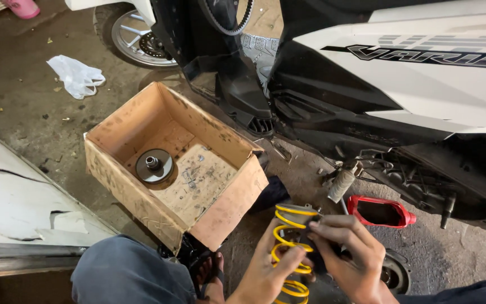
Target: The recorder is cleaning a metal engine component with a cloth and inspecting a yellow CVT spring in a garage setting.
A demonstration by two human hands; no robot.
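At the bottom centre, the left hand and right hand both grip the yellow coiled metal spring; a round grey metal pulley part already lies in the worn cardboard box at centre left.

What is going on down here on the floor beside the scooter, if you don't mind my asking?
A person crouched by a white and black scooter holds a yellow coil spring in both hands: the left hand grips its coils, the right hand is at its top end. Beside them, an open cardboard box holds a round metal part.
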